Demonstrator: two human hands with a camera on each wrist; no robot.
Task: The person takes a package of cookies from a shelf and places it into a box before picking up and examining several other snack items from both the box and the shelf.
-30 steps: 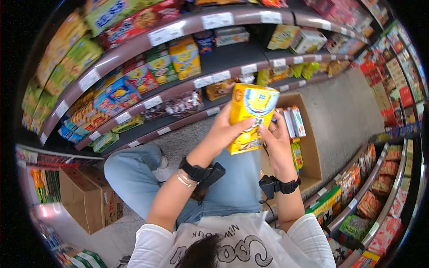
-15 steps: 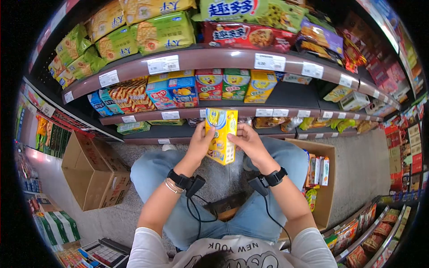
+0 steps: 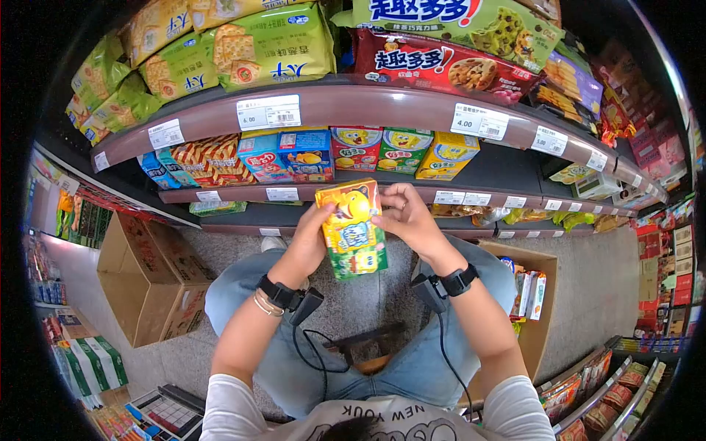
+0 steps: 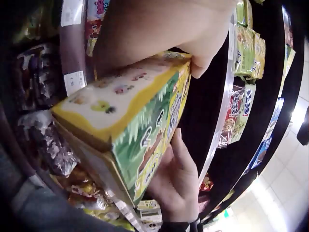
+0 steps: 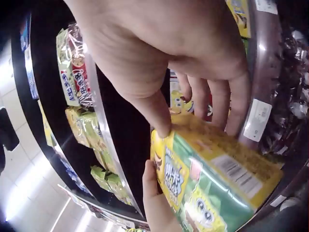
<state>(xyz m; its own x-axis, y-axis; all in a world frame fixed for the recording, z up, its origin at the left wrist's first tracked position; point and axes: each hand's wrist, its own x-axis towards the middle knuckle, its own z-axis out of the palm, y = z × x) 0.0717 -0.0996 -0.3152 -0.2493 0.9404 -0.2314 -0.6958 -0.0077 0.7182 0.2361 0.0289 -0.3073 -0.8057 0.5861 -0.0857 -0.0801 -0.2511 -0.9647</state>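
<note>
A yellow and green cartoon snack box [image 3: 357, 231] is held upright over the lap, in front of the shelf. My left hand [image 3: 307, 241] grips its left side, thumb on the face turned to me. At the upper right edge, my right hand [image 3: 414, 223] pinches the box, thumb in front and fingers behind. In the left wrist view, the box [image 4: 130, 121] shows a white and yellow narrow side and a green face. The right wrist view shows a barcode on the side of the box [image 5: 217, 169], with the right thumb at its corner.
Upright snack boxes [image 3: 356, 147] line the middle shelf ahead, with cracker and cookie packs [image 3: 448, 66] above. An open carton [image 3: 151, 283] stands on the floor at left. Another carton [image 3: 543, 334] at right holds several packs. Cables hang from both wrist cameras.
The head view has swung round to face the shelf. Both hands have moved left with the box and turned it from its yellow face to a yellow and green one.
</note>
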